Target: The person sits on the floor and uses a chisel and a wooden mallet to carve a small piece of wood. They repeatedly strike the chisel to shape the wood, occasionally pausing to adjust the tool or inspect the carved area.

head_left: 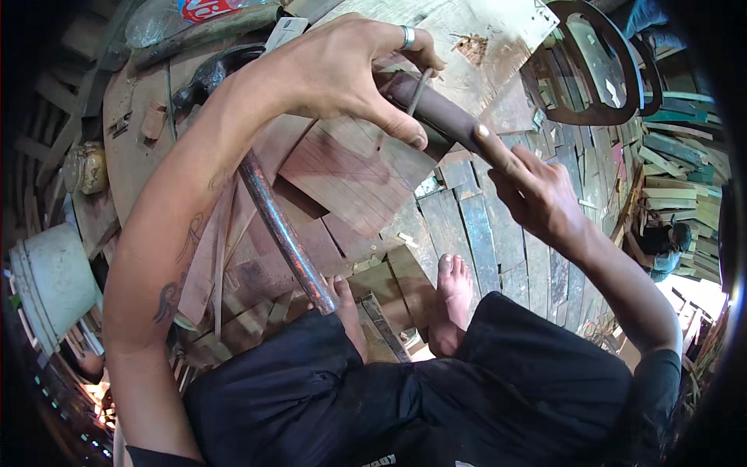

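My right hand [537, 191] grips the near end of a dark brown, smooth rounded bar [447, 109], its index finger laid along the top. Over the far part of the bar arches my left hand [362, 74], which wears a silver ring. Its thumb and fingertips meet a thin grey ring [420, 92] that crosses the bar; the bar's far end is hidden under this hand. Below lies a reddish-brown board [362, 175] with dark lines. A worn orange-and-black metal pipe [284, 226] slants from under my left forearm toward my left knee.
A dark metal tool head [206, 82] lies left of my forearm. Beyond stands a pale board [498, 31]. A jar [87, 167] and white bucket [54, 288] are at left. Black curved frames [603, 78] and stacked wood [685, 202] stand right. Another person [665, 245] is at far right.
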